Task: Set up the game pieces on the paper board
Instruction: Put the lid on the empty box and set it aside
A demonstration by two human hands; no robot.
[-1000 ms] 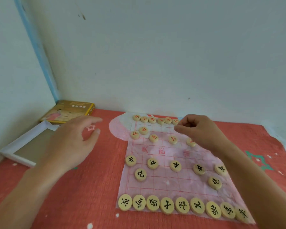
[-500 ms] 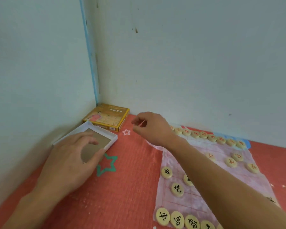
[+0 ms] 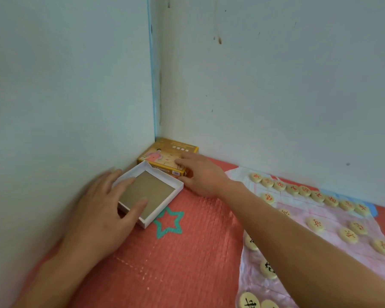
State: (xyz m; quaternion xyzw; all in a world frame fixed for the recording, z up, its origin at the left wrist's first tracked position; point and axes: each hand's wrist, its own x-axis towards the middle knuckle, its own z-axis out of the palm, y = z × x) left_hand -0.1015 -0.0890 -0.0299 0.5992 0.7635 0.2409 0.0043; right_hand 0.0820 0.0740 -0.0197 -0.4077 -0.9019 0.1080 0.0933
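Shallow white cardboard tray (image 3: 165, 204): left hand (image 3: 102, 210) spread open over its near-left edge. Behind it, yellow printed box (image 3: 165, 155), right hand (image 3: 200, 174) open, fingers on top. Right: round cream game pieces (image 3: 316, 224) on pink paper board (image 3: 333, 221).

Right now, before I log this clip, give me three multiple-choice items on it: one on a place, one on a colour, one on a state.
1. Where does the yellow box sit?
A. in the corner where the two walls meet
B. on the paper board
C. inside the white tray

2. What colour is the star outline on the mat?
A. yellow
B. teal
C. black

3. What does the white tray hold?
A. red-marked pieces
B. a folded board
C. nothing visible

Answers:
1. A: it lies against both walls, behind the tray.
2. B: the outline is teal on the red mat.
3. C: only its bare brown bottom shows, partly under the left hand; the right hand reaches toward the box.
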